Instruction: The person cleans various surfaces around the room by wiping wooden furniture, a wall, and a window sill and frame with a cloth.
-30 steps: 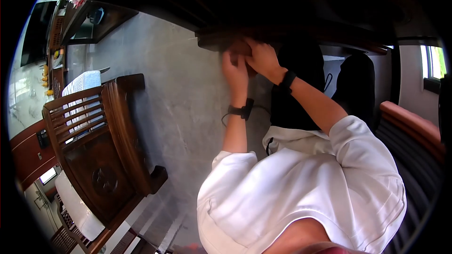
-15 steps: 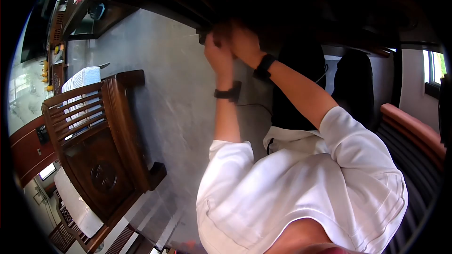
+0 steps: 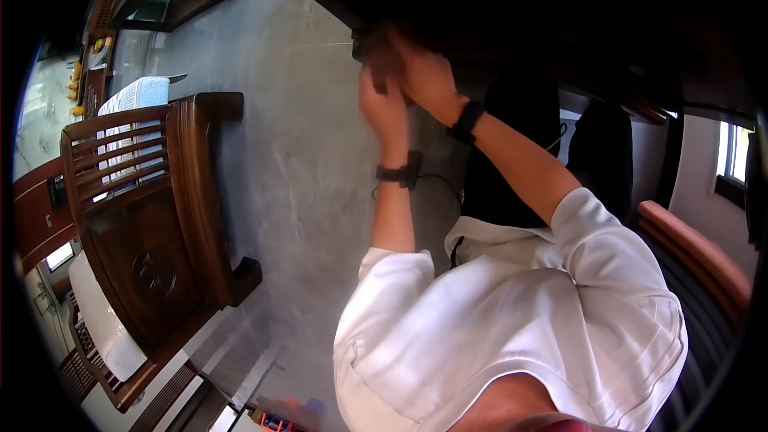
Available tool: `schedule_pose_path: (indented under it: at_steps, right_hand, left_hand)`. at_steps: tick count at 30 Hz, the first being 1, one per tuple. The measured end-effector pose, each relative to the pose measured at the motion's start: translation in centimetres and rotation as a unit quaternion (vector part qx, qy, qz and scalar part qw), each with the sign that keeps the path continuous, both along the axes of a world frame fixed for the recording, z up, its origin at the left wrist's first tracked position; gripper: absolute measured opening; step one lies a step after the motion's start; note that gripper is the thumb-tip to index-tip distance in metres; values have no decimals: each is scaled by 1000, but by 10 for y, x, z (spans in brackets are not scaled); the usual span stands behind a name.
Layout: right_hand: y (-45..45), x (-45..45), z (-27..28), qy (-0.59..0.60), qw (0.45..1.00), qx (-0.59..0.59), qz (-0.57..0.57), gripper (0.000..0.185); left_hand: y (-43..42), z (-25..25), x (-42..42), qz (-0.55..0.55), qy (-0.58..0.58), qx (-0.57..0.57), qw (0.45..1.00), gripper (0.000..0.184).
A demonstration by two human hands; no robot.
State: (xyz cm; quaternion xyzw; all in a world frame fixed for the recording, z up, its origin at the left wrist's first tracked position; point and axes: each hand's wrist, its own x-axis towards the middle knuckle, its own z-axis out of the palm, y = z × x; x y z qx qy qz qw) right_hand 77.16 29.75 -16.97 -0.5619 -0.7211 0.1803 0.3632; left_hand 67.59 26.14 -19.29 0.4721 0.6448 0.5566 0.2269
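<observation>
My left hand (image 3: 384, 104) is raised at the corner of a very dark piece of furniture (image 3: 358, 44), with its fingers curled in. Right against it is my right hand (image 3: 428, 80), whose fingers bend into the shadow and look smeared by motion. Both hands seem closed around something at that corner, but the darkness and blur hide what it is. A black band with a small box (image 3: 400, 170) sits on my left wrist, and another black band (image 3: 467, 121) is on the right one.
A carved wooden chair (image 3: 152, 224) stands to the left on the grey floor (image 3: 296, 168). Behind it are a blue-white cloth (image 3: 136, 104) and a wooden cabinet (image 3: 180, 0). A thin cable (image 3: 440, 178) runs near my left wrist. A brownish-red padded edge (image 3: 692, 244) lies at the right.
The whole view has shifted slightly, so the chair appears a bit higher and further left. My hands stay together at the dark corner, appearing slightly further right.
</observation>
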Motion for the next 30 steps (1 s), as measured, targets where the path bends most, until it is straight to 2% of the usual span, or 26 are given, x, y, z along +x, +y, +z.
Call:
schedule_pose_path:
  at_steps: [3, 6, 9, 12, 15, 18, 21, 24, 27, 30]
  right_hand:
    - [17, -11, 2, 19, 998, -29, -44, 39]
    - [30, -14, -12, -74, 994, -63, -42, 58]
    - [34, -23, -17, -54, 995, -57, -68, 54]
    - [42, -20, -12, -64, 990, -123, -34, 50]
    - [41, -15, -9, -84, 988, -124, -38, 45]
    - [26, -7, -8, -100, 994, -31, -25, 45]
    - [6, -5, 4, -126, 982, -144, 6, 50]
    - [1, -11, 2, -86, 994, -39, 50, 56]
    - [12, -33, -2, -70, 997, 4, 23, 59]
    - [32, -45, 0, -49, 998, -16, -27, 61]
  left_hand:
    - [28, -2, -5, 15, 68, 30, 997, 31]
    - [40, -3, -10, -2, 95, 13, 995, 32]
    - [47, -4, -20, -13, 109, -1, 994, 32]
    - [50, 0, -23, -9, 76, -23, 997, 30]
    - [47, -9, -17, -1, 124, 9, 992, 29]
    - [29, -17, -8, 15, 83, 13, 996, 29]
    - [10, -23, -9, 9, 70, -1, 998, 30]
    - [-3, -19, -15, 14, -4, -11, 1000, 34]
    - [8, -5, -23, 61, 32, 29, 997, 29]
    - [34, 3, -32, 53, 60, 36, 996, 31]
